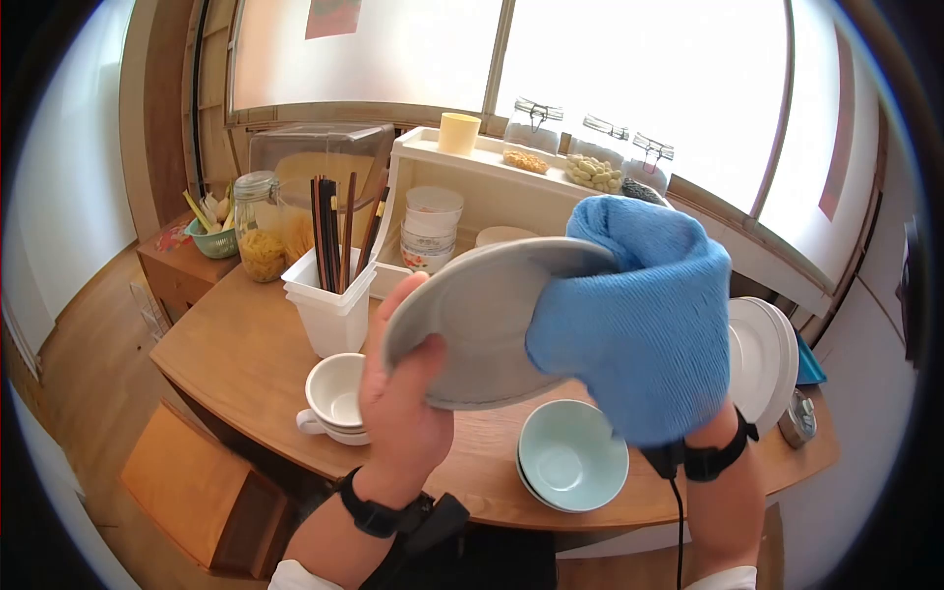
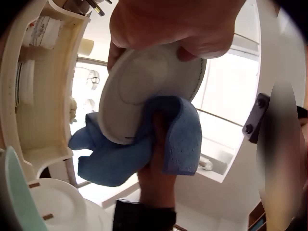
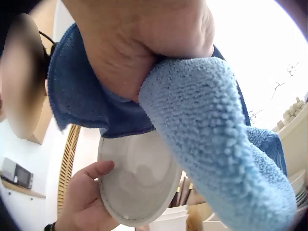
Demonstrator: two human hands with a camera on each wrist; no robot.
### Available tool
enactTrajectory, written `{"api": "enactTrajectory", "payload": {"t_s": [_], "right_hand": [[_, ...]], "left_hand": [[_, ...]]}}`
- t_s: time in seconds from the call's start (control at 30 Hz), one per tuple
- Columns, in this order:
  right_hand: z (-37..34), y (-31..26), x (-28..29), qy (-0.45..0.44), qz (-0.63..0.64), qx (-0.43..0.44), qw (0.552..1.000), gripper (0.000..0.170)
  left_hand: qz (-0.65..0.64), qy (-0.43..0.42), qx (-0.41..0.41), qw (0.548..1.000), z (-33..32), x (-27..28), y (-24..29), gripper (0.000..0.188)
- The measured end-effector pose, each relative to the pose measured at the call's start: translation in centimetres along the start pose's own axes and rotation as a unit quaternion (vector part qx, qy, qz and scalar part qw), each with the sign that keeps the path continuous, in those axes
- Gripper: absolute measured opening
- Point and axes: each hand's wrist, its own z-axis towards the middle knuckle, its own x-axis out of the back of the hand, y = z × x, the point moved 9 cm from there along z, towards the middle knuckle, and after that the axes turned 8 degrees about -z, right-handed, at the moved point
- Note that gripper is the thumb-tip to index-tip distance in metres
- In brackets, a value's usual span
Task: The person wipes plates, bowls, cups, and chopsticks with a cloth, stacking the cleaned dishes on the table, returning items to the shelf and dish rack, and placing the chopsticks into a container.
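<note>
1. Plate is held up in the air above the table, tilted, between the two hands and higher than the cups and teal bowls
2. Left hand grips the plate by its left edge, thumb laid over the face towards the person, fingers reaching round behind the rim
3. The left forearm rises from the bottom of the head view, leaning inward to the right, with a black band round the wrist
4. Right hand holds the blue cloth, which wraps the hand and hides most of its fingers; how they lie inside cannot be told
5. The cloth folds over the plate's right edge and touches its face, the right forearm coming up almost upright below it
6. A small bowl on the shelf bears a red floral print
7. The packet at far left has coloured printing, too small to read
</note>
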Motion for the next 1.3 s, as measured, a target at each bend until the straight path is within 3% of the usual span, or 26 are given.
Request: {"api": "enactTrajectory", "payload": {"t_s": [0.1, 0.17, 0.3, 0.33, 0.37, 0.43, 0.47, 0.5, 0.53, 0.57, 0.6, 0.67, 0.73, 0.8, 0.83, 0.87, 0.9, 0.93, 1.0, 1.03, 1.07, 1.1, 1.13, 1.17, 1.23, 1.3], "right_hand": [[-7.9, -0.2, 2.5, 0.001, 0.081, -0.07, 0.994, 0.043], [-5.2, -4.0, 0.8, -0.001, 0.135, -0.113, 0.984, 0.043], [2.6, -14.9, -4.4, -0.004, 0.244, -0.189, 0.951, 0.044], [0.7, -15.0, -3.9, -0.006, 0.273, -0.208, 0.939, 0.044], [-6.8, -9.8, -0.2, -0.009, 0.302, -0.228, 0.926, 0.044], [-5.6, -10.0, -0.1, -0.021, 0.357, -0.267, 0.895, 0.045], [-4.5, -10.5, 2.4, -0.002, 0.317, -0.356, 0.879, 0.034], [-1.6, -13.6, 5.7, 0.04, -0.003, -0.071, 0.997, 0.013], [-2.5, -12.1, 6.4, 0.054, 0.219, -0.203, 0.953, 0.013], [-3.5, -11.7, 6.2, 0.061, 0.427, -0.322, 0.843, 0.013], [-4.0, -11.8, 5.9, 0.059, 0.429, -0.321, 0.843, 0.013], [-6.0, -12.7, 5.1, 0.031, 0.336, -0.276, 0.9, 0.019], [-8.4, -13.8, 3.8, 0.007, 0.237, -0.226, 0.945, 0.026], [-10.5, -14.6, 2.4, -0.019, 0.134, -0.172, 0.976, 0.033], [-10.6, -15.1, 1.4, -0.019, 0.135, -0.171, 0.976, 0.033], [-11.5, -14.6, 0.1, 0.03, 0.271, -0.259, 0.927, 0.033], [-12.6, -14.0, -1.0, 0.079, 0.399, -0.34, 0.848, 0.033], [-12.3, -13.7, -0.7, 0.08, 0.401, -0.342, 0.846, 0.033], [-9.6, -13.1, 2.2, 0.041, 0.165, -0.269, 0.948, 0.02], [-8.0, -13.5, 3.3, 0.021, 0.042, -0.221, 0.974, 0.017], [-7.7, -12.9, 4.4, 0.084, 0.283, -0.311, 0.904, 0.018], [-7.6, -13.0, 4.4, 0.142, 0.503, -0.377, 0.765, 0.018], [-6.1, -14.0, 6.2, 0.131, 0.321, -0.328, 0.879, 0.013], [-6.6, -13.8, 5.9, 0.128, 0.324, -0.329, 0.878, 0.013], [-8.7, -14.2, 4.9, 0.064, 0.181, -0.262, 0.946, 0.021], [-10.7, -15.0, 2.8, 0.005, 0.029, -0.186, 0.982, 0.034]], "left_hand": [[0.007, 0.054, -0.024, 0.998, -2.5, -1.2, 2.5, 0.05], [-0.139, 0.087, -0.053, 0.985, -5.0, -1.9, 2.8, 0.051], [-0.218, 0.178, -0.114, 0.953, -9.6, -1.5, 2.3, 0.042], [-0.143, 0.13, -0.137, 0.971, -10.6, -1.7, 2.7, 0.046], [-0.066, 0.083, -0.158, 0.982, -11.6, -2.0, 3.0, 0.051], [0.015, 0.038, -0.179, 0.983, -12.7, -2.4, 4.3, 0.056], [0.11, -0.007, -0.107, 0.988, -12.6, -2.8, 4.8, 0.058], [0.202, -0.052, -0.033, 0.977, -12.5, -2.8, 4.9, 0.06], [0.305, -0.157, -0.036, 0.939, -12.2, -3.9, 5.8, 0.061], [0.324, -0.209, -0.043, 0.922, -12.3, -4.3, 5.8, 0.062], [0.328, -0.193, -0.037, 0.924, -12.4, -4.6, 6.2, 0.047], [0.266, -0.183, -0.072, 0.944, -12.9, -5.5, 6.9, 0.028], [0.135, -0.167, -0.194, 0.957, -13.7, -6.0, 6.2, 0.027], [0.078, -0.145, -0.247, 0.955, -14.6, -4.9, 4.7, 0.023], [0.02, -0.124, -0.297, 0.947, -14.9, -4.6, 4.9, 0.023], [0.021, -0.083, -0.337, 0.938, -15.4, -5.0, 4.8, 0.031], [0.024, -0.083, -0.335, 0.938, -15.5, -4.9, 5.0, 0.031], [0.09, -0.092, -0.301, 0.945, -15.3, -5.1, 4.8, 0.034], [0.219, -0.107, -0.235, 0.941, -14.7, -5.0, 4.5, 0.042], [0.222, -0.106, -0.238, 0.939, -14.5, -4.4, 5.7, 0.042], [0.215, -0.195, -0.185, 0.939, -14.4, -4.9, 6.1, 0.051], [0.208, -0.283, -0.13, 0.927, -14.5, -5.9, 6.0, 0.061], [0.231, -0.313, -0.133, 0.912, -14.6, -6.9, 6.2, 0.064], [0.233, -0.311, -0.131, 0.912, -15.0, -6.8, 6.1, 0.064], [0.266, -0.258, -0.164, 0.914, -15.9, -5.9, 6.6, 0.069], [0.3, -0.258, -0.172, 0.902, -16.8, -5.4, 5.8, 0.072]]}}
